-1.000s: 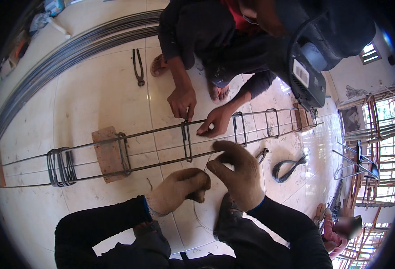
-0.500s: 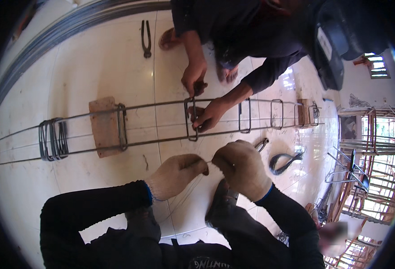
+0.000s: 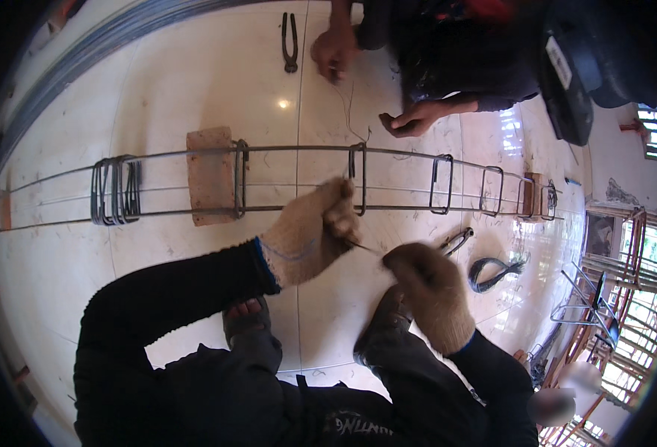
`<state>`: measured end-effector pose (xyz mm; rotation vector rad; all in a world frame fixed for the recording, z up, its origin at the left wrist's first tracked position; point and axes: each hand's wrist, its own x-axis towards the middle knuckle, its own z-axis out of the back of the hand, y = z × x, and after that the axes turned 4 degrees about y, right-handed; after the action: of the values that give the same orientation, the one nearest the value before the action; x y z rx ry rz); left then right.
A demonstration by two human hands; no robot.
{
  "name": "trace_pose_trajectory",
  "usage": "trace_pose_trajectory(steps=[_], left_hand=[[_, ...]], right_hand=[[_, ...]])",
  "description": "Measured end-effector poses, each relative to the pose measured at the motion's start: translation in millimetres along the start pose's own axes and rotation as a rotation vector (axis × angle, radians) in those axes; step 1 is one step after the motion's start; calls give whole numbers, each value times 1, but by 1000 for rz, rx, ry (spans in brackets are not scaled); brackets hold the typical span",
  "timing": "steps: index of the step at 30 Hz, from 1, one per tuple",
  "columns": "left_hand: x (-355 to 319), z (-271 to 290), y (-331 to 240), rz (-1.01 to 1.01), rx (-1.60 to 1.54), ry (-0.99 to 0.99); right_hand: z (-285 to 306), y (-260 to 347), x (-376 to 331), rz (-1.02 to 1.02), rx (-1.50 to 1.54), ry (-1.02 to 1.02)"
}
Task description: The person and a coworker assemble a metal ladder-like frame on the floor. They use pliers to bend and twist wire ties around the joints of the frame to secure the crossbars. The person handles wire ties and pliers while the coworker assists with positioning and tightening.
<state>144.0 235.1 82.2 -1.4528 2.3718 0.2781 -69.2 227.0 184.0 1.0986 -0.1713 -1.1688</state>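
Note:
My left hand (image 3: 306,235), in a cream work glove, is closed beside a square steel stirrup (image 3: 363,179) on the long rebar frame (image 3: 291,149). Its fingertips are at the near rod, and a thin tie wire (image 3: 364,248) runs out of the fist. To the right and nearer me, my gloved right hand (image 3: 434,298) pinches around the wire's other end; it is slightly blurred. Across the frame, a co-worker's hand (image 3: 334,54) is above a loose wire (image 3: 349,112) hanging at the far rod. Their other hand (image 3: 418,118) is held apart from the frame.
Wooden or brick-like blocks (image 3: 207,141) prop up the frame. Bunched stirrups (image 3: 116,190) hang at its left. Pincers (image 3: 289,43) lie beyond it, another pair (image 3: 459,240) nearer me, beside a bundle of tie wire (image 3: 485,276). Long bars (image 3: 112,41) lie at the far left.
My left hand has moved up to the stirrup at the near rod, and my hands are farther apart with wire between them. The co-worker's hands have drawn back from the stirrup.

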Motion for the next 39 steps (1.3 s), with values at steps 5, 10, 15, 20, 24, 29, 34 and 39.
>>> trace_pose_trajectory(steps=[5, 10, 15, 20, 24, 29, 34, 39], left_hand=[[5, -9, 9, -152, 109, 240], [3, -18, 5, 187, -100, 218], [4, -16, 11, -135, 661, 163], [-9, -3, 20, 87, 242, -46], [-17, 0, 14, -58, 673, -39], [-17, 0, 20, -125, 460, -172], [-4, 15, 15, -518, 511, 20], [-5, 42, -1, -529, 590, -35]], right_hand=[[-22, -2, 0, -33, -802, 242], [12, 1, -8, 148, -116, -16], [-19, -30, 2, 136, -554, 257], [-49, -60, -29, 169, -325, 538], [-24, -59, -29, 359, -262, 400], [-11, -65, -22, 463, -164, 43], [-22, -96, -9, 135, 7, -32], [-14, -104, 1, 87, -181, 7]])
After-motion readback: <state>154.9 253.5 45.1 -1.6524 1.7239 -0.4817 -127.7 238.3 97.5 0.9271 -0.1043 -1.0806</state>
